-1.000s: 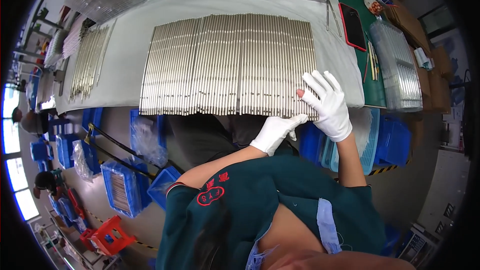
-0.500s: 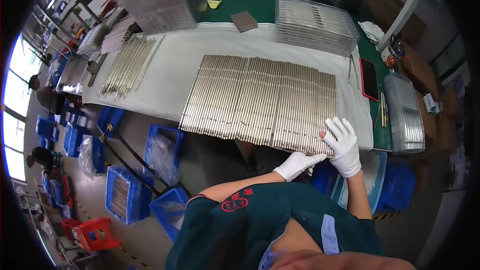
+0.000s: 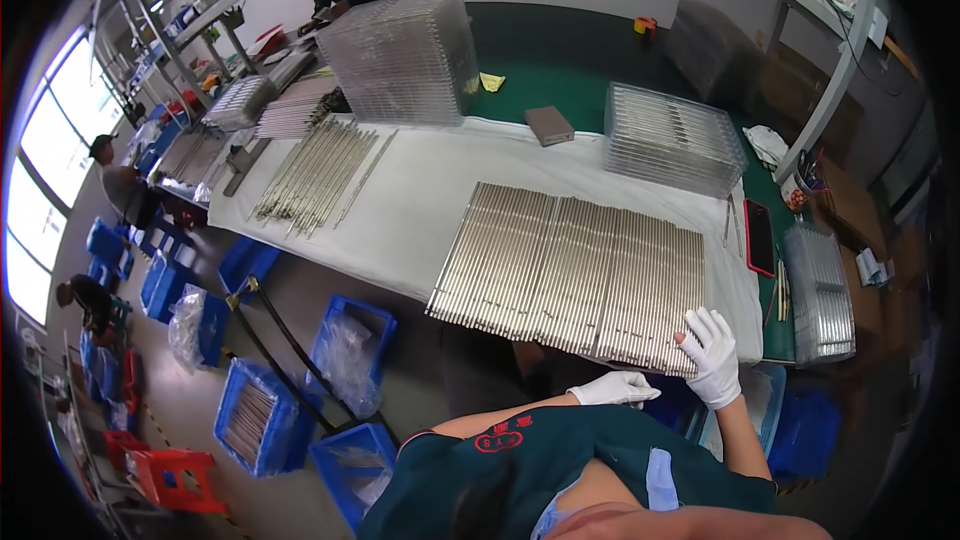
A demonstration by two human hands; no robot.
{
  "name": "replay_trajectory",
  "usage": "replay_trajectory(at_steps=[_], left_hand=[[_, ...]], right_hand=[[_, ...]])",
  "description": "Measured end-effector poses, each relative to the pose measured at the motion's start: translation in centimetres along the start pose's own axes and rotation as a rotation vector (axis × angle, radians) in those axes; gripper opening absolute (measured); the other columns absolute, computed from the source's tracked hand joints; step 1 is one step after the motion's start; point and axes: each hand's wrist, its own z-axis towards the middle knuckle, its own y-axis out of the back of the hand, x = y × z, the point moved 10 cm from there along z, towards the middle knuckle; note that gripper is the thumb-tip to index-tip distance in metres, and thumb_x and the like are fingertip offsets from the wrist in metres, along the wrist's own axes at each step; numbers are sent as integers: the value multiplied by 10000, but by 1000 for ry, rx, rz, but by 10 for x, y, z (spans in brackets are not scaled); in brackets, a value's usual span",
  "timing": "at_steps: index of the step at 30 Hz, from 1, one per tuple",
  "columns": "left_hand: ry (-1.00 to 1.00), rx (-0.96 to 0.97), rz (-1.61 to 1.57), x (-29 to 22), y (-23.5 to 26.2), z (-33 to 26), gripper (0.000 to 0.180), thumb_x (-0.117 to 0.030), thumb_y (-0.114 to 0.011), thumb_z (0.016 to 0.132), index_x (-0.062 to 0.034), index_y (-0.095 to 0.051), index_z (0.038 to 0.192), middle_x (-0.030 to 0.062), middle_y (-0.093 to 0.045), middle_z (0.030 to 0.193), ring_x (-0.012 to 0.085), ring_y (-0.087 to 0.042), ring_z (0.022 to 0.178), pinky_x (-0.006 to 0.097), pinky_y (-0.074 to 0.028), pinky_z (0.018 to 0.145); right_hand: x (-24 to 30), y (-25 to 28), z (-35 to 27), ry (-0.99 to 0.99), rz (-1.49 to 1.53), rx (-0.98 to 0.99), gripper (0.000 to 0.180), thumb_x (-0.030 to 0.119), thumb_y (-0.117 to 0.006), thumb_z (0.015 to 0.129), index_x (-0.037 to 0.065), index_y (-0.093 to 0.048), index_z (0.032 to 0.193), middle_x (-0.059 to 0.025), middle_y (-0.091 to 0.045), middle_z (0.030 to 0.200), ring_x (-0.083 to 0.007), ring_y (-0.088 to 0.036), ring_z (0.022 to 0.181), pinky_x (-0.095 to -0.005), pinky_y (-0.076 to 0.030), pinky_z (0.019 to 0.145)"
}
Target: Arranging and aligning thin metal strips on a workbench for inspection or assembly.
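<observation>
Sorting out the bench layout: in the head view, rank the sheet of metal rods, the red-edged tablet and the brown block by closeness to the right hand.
1. Sheet of metal rods: under the right hand.
2. Red-edged tablet: right, beyond.
3. Brown block: far side.

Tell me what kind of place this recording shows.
Most likely a factory assembly or sorting floor: rows of thin metal rods laid on a long white-covered workbench, stacks of clear plastic trays, and blue parts bins on the floor.

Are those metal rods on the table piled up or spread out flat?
Spread flat: the rods lie side by side in one layer on the white cloth.
</observation>
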Motion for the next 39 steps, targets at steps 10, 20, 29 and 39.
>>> replay_trajectory(at_steps=[10,20,29,39], left_hand=[[-79,-64,18,-6,46,-11,366,-410,-677,871,-44,-652,875,15,-606,758,97,-537,690,253,-435,633],[-203,-13,148,-11,45,-13,407,-400,-620,906,-6,-670,998,86,-665,913,176,-609,903,282,-464,800],[-511,24,147,-10,25,0,328,-328,-606,929,-19,-671,1016,48,-659,921,142,-596,883,264,-463,813],[-188,145,113,-9,4,-10,375,-445,-648,884,-80,-715,929,-3,-680,838,71,-604,786,228,-483,725]], right_hand=[[-5,-8,-5,15,-22,76,480,251,-715,689,115,-510,1101,-222,-533,1225,-435,-505,1150,-569,-378,983],[-4,-15,-6,43,-75,127,473,264,-714,715,96,-521,1113,-212,-502,1299,-438,-483,1195,-573,-358,1012],[-7,-18,-9,34,-93,151,531,174,-689,717,106,-500,1208,-216,-483,1333,-444,-473,1214,-561,-351,1038],[0,-7,-9,21,-88,81,529,141,-731,631,112,-523,1117,-197,-523,1268,-423,-503,1171,-561,-385,997]])
